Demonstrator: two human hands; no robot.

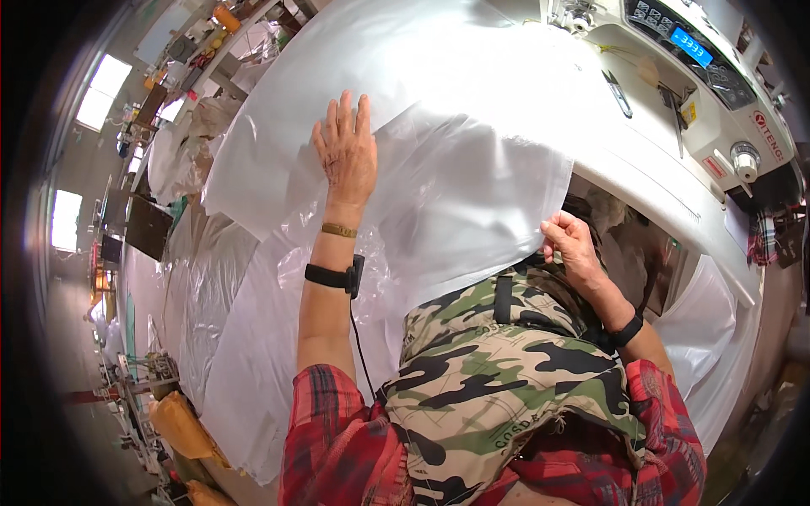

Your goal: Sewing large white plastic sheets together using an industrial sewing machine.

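Note:
A large sheet of translucent white plastic [472,202] covers the work surface and hangs toward my lap. Flat on its left part lies my left hand [348,160], fingers stretched out and a little apart. At the sheet's lower right edge, my right hand [572,246] pinches the border between thumb and fingers. Beyond the sheet, at the upper right, stands a white sewing machine [675,80] with a lit blue display. Glare washes out the plastic near the needle area [578,18].
Small thread snips [618,94] lie on the machine bed, near a slim dark tool [672,118]. More crumpled clear plastic [202,295] drapes down at the left. White material [696,312] hangs below the table edge [666,211] at right. A camouflage apron [506,371] covers my lap.

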